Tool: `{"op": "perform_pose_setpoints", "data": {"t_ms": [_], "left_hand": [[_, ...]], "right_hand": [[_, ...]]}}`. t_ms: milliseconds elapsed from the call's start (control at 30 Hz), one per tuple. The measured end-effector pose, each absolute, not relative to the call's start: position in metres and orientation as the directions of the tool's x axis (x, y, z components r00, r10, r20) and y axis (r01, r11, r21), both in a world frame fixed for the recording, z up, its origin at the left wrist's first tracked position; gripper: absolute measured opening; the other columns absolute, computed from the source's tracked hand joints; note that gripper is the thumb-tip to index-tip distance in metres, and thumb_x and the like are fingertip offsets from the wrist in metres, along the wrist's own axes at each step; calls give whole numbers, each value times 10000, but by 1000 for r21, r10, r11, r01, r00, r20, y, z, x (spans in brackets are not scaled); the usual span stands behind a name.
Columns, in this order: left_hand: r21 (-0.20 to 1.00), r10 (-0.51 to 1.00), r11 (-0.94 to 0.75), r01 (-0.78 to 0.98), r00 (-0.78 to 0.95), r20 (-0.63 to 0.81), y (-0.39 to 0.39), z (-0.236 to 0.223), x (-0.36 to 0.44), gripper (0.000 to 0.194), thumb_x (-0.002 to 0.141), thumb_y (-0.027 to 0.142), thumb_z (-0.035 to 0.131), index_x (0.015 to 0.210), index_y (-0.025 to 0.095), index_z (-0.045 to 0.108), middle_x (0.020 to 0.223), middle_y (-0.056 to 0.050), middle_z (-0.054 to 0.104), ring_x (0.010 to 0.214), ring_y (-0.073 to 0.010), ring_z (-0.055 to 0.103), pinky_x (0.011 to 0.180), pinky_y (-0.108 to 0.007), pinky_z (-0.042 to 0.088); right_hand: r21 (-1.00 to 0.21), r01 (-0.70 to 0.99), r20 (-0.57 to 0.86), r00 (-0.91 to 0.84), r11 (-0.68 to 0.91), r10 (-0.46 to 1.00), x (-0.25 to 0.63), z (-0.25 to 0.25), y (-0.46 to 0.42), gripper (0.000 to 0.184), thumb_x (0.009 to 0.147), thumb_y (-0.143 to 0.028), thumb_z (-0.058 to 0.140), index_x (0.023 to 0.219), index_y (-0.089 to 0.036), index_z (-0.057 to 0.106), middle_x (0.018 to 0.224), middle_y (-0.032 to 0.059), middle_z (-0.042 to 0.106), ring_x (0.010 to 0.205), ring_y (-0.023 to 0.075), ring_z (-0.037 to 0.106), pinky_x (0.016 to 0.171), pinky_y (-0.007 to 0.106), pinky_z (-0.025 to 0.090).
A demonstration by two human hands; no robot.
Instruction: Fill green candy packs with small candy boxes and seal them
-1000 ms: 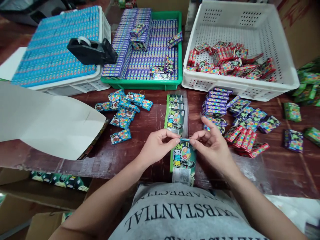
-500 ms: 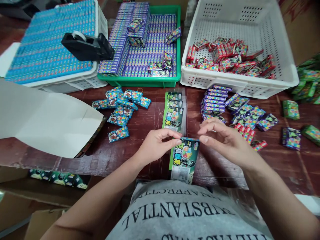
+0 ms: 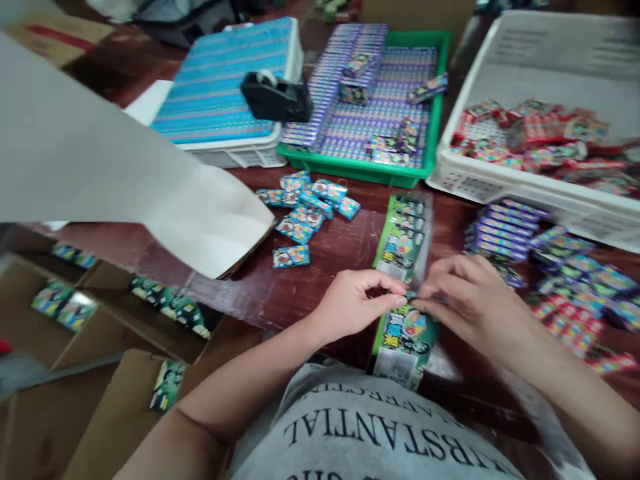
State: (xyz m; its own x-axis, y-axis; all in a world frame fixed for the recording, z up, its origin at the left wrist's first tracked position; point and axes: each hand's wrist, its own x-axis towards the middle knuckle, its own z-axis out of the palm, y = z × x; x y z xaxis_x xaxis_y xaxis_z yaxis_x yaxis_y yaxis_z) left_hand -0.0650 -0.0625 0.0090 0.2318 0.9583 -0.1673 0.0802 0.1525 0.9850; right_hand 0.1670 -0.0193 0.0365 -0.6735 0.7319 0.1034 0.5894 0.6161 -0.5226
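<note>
My left hand is closed, thumb and forefinger pinching the top edge of a green and black printed packet. My right hand is closed too, its fingertips pinching the same edge close beside the left ones. The packet hangs in front of the grey shirt, its printed face toward me. What lies between the fingertips is small and partly hidden. Just beyond the hands, several similar packets lie overlapped in a row on the table.
Small blue boxes lie to the left, purple boxes and red boxes to the right. Behind stand a green crate, a white crate and a black tape dispenser. Cardboard boxes sit lower left.
The view has swung left, so the table's contents appear farther right. My right fingers have come in toward the left ones and closed at the packet's top edge.
</note>
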Motion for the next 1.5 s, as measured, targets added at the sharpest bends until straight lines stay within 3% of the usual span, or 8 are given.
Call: {"op": "perform_pose_setpoints", "data": {"t_ms": [267,500,633,833,967,1133,1367,1500], "left_hand": [[956,911,287,65,-329,-251,-101,4,-196,256,849,385,763,989,171,754,1094,-82,784,1001,-219,716,937,-347,560],[826,799,521,216,-466,-381,-116,-24,-316,556,710,588,804,1050,154,729,969,-79,774,838,-232,692,738,-317,573],[712,853,457,534,-489,-181,-96,-40,-315,496,857,589,620,1153,198,691,1027,-72,767,910,-273,705,814,-385,573],[392,895,106,914,-259,362,-72,-14,-210,211,953,333,591,1096,216,692,1298,-135,681,1237,-334,599,1125,-522,402],[513,992,-101,852,48,116,-41,-10,-81,428,916,401,688,1303,244,595,1368,-127,632,1269,-311,577,1093,-442,452],[447,972,127,885,-21,-233,10,-18,-15,970,683,309,916,1488,97,418,1387,-280,522,1216,-444,592,969,-504,500],[797,980,43,603,130,-151,-1,-4,-53,331,903,287,675,1211,166,660,1115,-103,735,1058,-289,694,944,-392,518],[973,958,60,222,262,-119,-22,0,-51,305,962,319,598,1220,175,672,1164,-72,750,1070,-239,691,954,-360,526]], "right_hand": [[-612,352,197,-800,709,567,39,-4,19,410,1073,-392,417,1439,-275,561,1473,57,590,1305,258,523,1092,479,425],[-299,267,146,-936,916,321,-36,-42,25,379,1004,-344,581,1367,-240,617,1459,64,604,1321,319,474,1129,567,350],[-256,390,150,-888,885,435,12,-27,20,421,985,-498,577,1294,-223,658,1220,111,681,1208,313,530,1187,594,253],[-307,806,-67,-549,506,833,100,-14,66,727,868,-515,719,1453,-144,496,1398,209,539,1293,368,499,1082,532,429],[-265,880,-177,-447,395,877,118,-25,92,757,688,-555,850,1251,-112,609,1246,224,589,1190,409,551,981,569,485],[-287,883,-199,-435,372,878,120,-25,91,644,724,-509,830,1183,-114,612,1156,201,613,1129,369,586,961,537,490],[-511,701,-81,-616,498,783,149,-7,58,439,919,-382,694,1296,-190,578,1263,116,629,1223,268,571,1048,427,471],[-726,513,90,-590,459,802,166,4,40,443,901,-436,719,1257,-223,563,1239,96,642,1166,254,627,982,416,518]]}}
